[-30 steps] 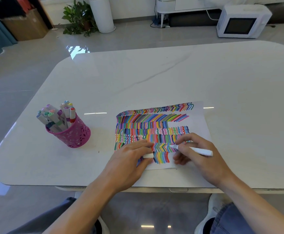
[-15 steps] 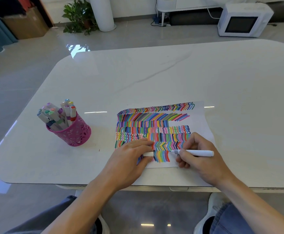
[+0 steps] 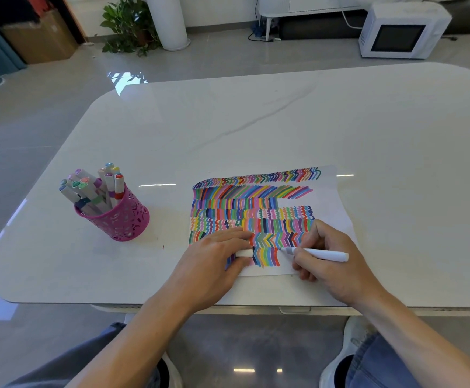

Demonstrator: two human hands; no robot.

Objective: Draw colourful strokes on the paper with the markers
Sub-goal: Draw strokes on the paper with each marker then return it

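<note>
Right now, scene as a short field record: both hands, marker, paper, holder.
right hand: grips white marker, tip at right end of bottom stroke row
left hand: rests on paper, pinches white cap
paper: flat on white table, rows of colourful strokes
pink holder: upright, left of paper, apart from it, holds spare markers

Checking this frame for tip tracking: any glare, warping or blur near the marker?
Head view: wide angle bows the table edge; window glare at its far left corner, thin streaks beside the paper, none over the strokes; marker, right hand and left hand holding the cap look sharp.
</note>
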